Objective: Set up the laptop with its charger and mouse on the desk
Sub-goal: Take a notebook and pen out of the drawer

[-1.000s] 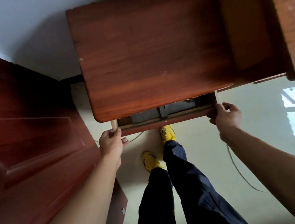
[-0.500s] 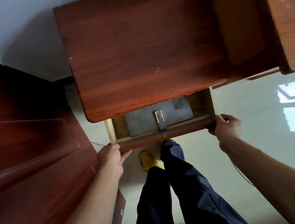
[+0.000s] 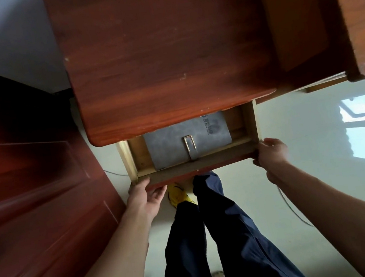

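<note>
Both hands hold the front board of the drawer [image 3: 195, 169]: the left hand [image 3: 146, 196] pinches its left corner, thumb on top and fingers underneath, and the right hand [image 3: 271, 155] curls round its right end. The drawer hangs partly open under the front edge of the desk [image 3: 165, 58]. Inside it lies a flat grey case [image 3: 173, 146] with a strap and metal clasp, its far part hidden beneath the desktop. Whether this case holds the laptop cannot be told, and neither charger nor mouse is in view. The step in hand looks like fetching the equipment, an early stage of the set-up. The next move probably calls for an even pull on both ends so the drawer does not jam, then one hand freed to lift the case out. Compared with half a second ago, the drawer stands further out and more of the grey case shows, while both hands keep their places on the board.
</note>
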